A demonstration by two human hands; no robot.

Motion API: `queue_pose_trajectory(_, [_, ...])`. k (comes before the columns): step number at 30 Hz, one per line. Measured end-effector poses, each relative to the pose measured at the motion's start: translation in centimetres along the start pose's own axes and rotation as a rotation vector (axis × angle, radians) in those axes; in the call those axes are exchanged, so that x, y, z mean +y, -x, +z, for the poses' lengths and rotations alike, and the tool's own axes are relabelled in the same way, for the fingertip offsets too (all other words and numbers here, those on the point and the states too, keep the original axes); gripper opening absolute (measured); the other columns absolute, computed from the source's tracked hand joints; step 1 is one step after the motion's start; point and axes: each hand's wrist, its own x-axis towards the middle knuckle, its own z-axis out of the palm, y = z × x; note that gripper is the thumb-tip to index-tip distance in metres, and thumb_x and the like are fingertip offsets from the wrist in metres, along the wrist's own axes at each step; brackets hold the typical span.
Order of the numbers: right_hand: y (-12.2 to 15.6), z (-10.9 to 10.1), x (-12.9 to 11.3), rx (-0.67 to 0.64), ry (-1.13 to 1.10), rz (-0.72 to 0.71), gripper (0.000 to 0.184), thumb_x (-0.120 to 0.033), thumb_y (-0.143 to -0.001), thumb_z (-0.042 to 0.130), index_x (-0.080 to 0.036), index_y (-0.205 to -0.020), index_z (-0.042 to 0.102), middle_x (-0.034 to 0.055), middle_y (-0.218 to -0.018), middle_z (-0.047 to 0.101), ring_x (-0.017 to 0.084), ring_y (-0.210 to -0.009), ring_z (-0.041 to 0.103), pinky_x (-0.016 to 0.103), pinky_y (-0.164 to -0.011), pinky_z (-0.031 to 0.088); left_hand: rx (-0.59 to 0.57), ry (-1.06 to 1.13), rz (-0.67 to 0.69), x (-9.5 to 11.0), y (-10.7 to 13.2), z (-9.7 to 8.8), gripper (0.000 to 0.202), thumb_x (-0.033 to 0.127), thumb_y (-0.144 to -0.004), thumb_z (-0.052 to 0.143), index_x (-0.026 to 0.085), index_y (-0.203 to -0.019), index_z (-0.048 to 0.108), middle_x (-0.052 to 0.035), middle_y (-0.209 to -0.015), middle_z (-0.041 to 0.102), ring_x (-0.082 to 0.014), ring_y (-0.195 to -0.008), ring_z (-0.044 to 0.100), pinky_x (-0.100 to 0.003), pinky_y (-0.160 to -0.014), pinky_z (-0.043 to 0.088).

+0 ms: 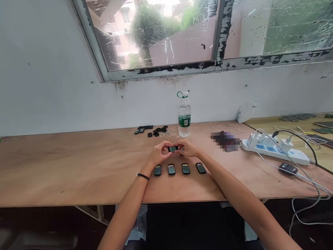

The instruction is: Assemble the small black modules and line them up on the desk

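Note:
Between my two hands is a small black rectangular device (172, 149) with a grey face, raised above the table. My left hand (159, 153) pinches its left end, and my right hand (188, 148) grips the right end. Just below, in a row, lie a first similar device (157, 170), a second device (171, 169), a third device (186, 168) and a slightly tilted device (200, 168). Beyond my hands are a cluster of black parts (159, 130) and small shiny metal bits (166, 133), too small to name.
A large water bottle (184, 120) stands behind my hands near the wall. To the right are a blurred-out object (225, 141), a white power strip (276, 150) with cables, and a black adapter (288, 168). More black pieces (143, 129) lie at the back of the wooden table (75, 164).

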Motion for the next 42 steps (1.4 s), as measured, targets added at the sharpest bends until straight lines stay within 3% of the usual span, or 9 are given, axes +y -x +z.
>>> queue_pose_trajectory(12, [0.1,-0.1,-1.4,0.004,0.042,0.068,0.039,-0.028,-0.093,0.067,-0.023,-0.132,0.074,0.0083,-0.118,0.075,0.021,-0.093,0.067,0.037,-0.087,0.056,0.005,0.044,-0.008,-0.7,-0.1,-0.1,0.042,0.033,-0.080,0.082,0.024,-0.117,0.064,-0.0042,-0.113,0.078,-0.0170,-0.087,0.071,-0.032,-0.084,0.059])
queue_pose_trajectory(18, [0.1,0.0,-1.3,0.010,-0.053,0.070,0.038,-0.031,-0.093,0.068,-0.024,-0.130,0.073,0.0086,-0.124,0.074,0.025,-0.105,0.069,0.041,-0.094,0.056,0.013,0.077,0.006,-0.7,0.0,-0.1,0.043,0.036,-0.080,0.082,0.024,-0.117,0.065,-0.0040,-0.112,0.078,-0.0168,-0.087,0.072,-0.032,-0.084,0.059])
queue_pose_trajectory(27, [0.1,0.1,-1.7,0.019,-0.096,0.101,0.036,-0.031,-0.093,0.069,-0.021,-0.127,0.074,0.0084,-0.121,0.075,0.024,-0.104,0.071,0.041,-0.096,0.058,0.013,0.068,-0.008,-0.9,-0.1,-0.1,0.045,0.039,-0.079,0.083,0.024,-0.117,0.066,-0.0047,-0.111,0.078,-0.0181,-0.090,0.071,-0.033,-0.087,0.060])
queue_pose_trajectory(42, [0.0,0.1,-1.2,0.025,-0.066,0.018,0.035,-0.031,-0.091,0.072,-0.024,-0.125,0.077,0.0088,-0.125,0.075,0.027,-0.108,0.071,0.040,-0.091,0.058,0.022,0.145,-0.021,-0.9,0.0,0.1,0.044,0.040,-0.078,0.084,0.023,-0.115,0.067,-0.0051,-0.110,0.078,-0.0179,-0.088,0.072,-0.035,-0.086,0.061])
